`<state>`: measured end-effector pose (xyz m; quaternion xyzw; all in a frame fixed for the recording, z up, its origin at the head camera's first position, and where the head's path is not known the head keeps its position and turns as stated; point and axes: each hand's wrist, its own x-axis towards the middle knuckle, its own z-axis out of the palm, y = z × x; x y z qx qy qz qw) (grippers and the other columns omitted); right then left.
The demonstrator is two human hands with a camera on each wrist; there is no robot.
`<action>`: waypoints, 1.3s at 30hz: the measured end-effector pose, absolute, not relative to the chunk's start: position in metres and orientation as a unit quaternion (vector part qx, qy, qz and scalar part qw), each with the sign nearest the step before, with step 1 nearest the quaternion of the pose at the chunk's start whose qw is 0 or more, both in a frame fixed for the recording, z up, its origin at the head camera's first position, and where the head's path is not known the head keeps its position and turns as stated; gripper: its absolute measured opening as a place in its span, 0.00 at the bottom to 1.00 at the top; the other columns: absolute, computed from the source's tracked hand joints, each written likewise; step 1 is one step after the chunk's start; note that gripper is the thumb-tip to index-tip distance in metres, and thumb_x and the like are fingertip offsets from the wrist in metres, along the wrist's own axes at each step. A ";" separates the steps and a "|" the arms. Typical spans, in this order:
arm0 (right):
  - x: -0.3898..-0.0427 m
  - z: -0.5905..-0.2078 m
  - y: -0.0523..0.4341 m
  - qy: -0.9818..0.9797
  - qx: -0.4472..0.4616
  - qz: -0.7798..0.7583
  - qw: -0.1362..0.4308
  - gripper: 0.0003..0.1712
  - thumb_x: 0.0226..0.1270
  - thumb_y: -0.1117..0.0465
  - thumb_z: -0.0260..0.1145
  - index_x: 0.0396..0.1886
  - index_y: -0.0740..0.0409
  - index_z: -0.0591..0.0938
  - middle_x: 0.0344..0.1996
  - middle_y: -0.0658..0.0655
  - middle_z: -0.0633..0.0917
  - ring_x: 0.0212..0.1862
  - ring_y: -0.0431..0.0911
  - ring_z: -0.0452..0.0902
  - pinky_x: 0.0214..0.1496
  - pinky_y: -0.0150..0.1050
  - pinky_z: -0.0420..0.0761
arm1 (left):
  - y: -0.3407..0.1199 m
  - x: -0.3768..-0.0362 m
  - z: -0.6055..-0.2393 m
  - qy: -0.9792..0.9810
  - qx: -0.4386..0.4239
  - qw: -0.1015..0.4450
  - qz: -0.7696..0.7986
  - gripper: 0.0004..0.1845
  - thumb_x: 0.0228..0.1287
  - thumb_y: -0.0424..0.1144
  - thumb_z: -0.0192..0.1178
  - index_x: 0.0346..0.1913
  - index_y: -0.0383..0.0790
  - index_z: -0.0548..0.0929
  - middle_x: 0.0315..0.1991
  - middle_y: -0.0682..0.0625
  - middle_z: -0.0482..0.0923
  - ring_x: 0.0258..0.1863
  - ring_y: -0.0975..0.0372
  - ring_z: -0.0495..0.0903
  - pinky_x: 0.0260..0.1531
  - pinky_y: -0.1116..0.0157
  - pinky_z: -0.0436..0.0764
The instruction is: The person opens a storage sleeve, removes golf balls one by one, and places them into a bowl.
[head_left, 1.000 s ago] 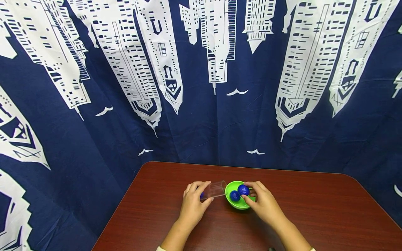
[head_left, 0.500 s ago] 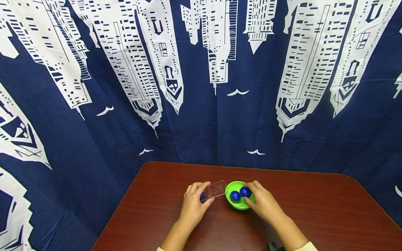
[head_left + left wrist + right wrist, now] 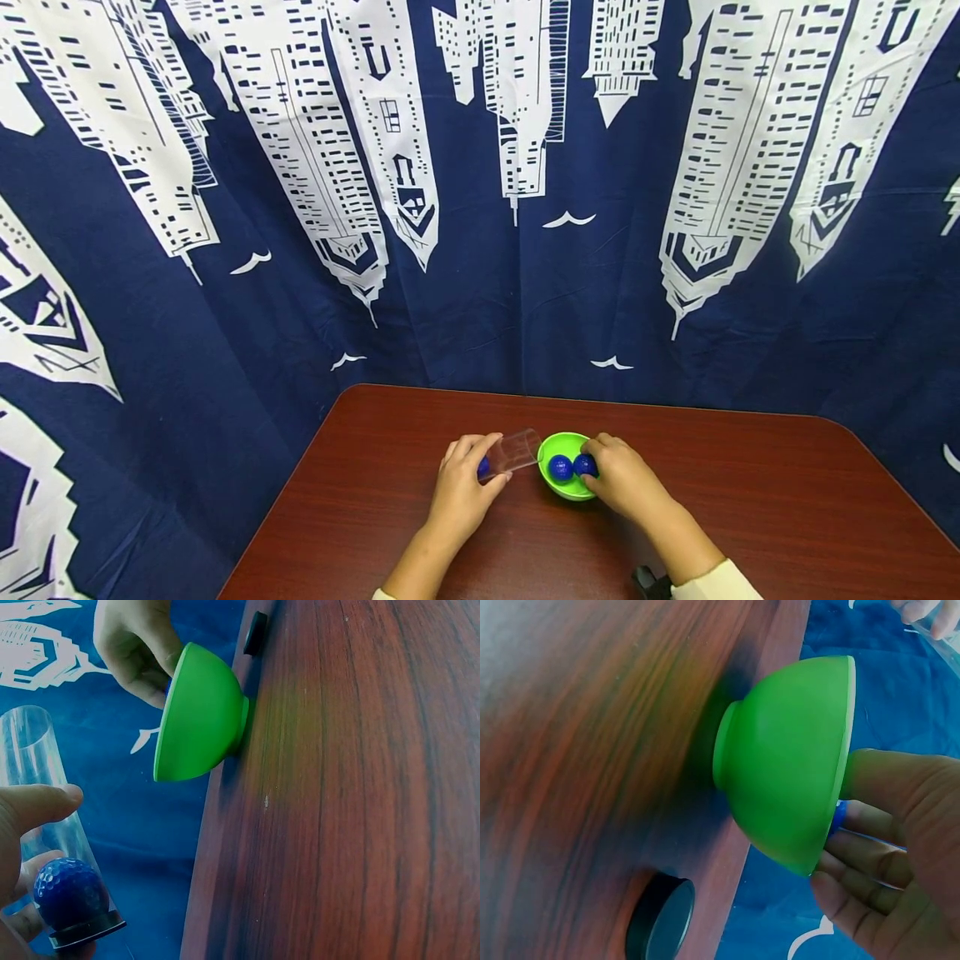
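Note:
My left hand (image 3: pixel 459 492) grips a clear plastic tube (image 3: pixel 519 451), tilted with its open mouth towards the bowl. A dimpled blue golf ball (image 3: pixel 71 892) sits inside, at the tube's black-capped end (image 3: pixel 88 930). The green bowl (image 3: pixel 551 487) stands upright on the table, just right of the tube's mouth. Within it lies one blue golf ball (image 3: pixel 560 468). Beside that ball, my right hand (image 3: pixel 628 479) reaches over the rim and holds a second blue golf ball (image 3: pixel 584 465) low in the bowl. The bowl's wall hides most of this ball in the right wrist view.
A round black cap (image 3: pixel 660 919) lies on the table near the bowl, hidden from the head view. The brown wooden table (image 3: pixel 750 483) ends at a dark blue curtain (image 3: pixel 480 333) with white buildings. A black device (image 3: pixel 651 582) is by the right wrist.
My right hand has lowered its golf ball deeper into the bowl. The ball lying in the bowl has barely shifted. My left hand and the tube stay nearly still.

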<state>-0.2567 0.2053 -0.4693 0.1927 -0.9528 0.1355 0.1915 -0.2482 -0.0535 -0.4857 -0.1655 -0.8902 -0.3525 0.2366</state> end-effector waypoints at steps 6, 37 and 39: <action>-0.258 -0.465 0.203 -0.957 0.199 0.113 0.179 0.18 0.43 0.66 0.82 0.35 0.63 0.85 0.27 0.53 0.79 0.31 0.44 0.73 0.36 0.44 0.79 | -0.054 -0.249 -0.485 -0.890 -0.165 0.234 -0.355 0.31 0.53 0.44 0.78 0.62 0.53 0.82 0.51 0.56 0.81 0.52 0.61 0.77 0.55 0.56 0.78; -0.258 -0.462 0.196 -0.972 0.169 0.117 0.114 0.19 0.48 0.64 0.80 0.42 0.63 0.87 0.38 0.57 0.87 0.41 0.51 0.82 0.48 0.50 0.84 | -0.054 -0.248 -0.488 -0.892 -0.172 0.226 -0.352 0.31 0.53 0.44 0.78 0.62 0.53 0.81 0.52 0.56 0.81 0.52 0.62 0.77 0.53 0.57 0.80; -0.258 -0.463 0.197 -0.970 0.166 0.126 0.129 0.19 0.49 0.64 0.80 0.42 0.62 0.87 0.38 0.56 0.86 0.41 0.50 0.82 0.47 0.50 0.84 | -0.054 -0.249 -0.489 -0.892 -0.172 0.229 -0.351 0.31 0.53 0.44 0.78 0.62 0.54 0.81 0.51 0.56 0.81 0.52 0.62 0.77 0.53 0.57 0.80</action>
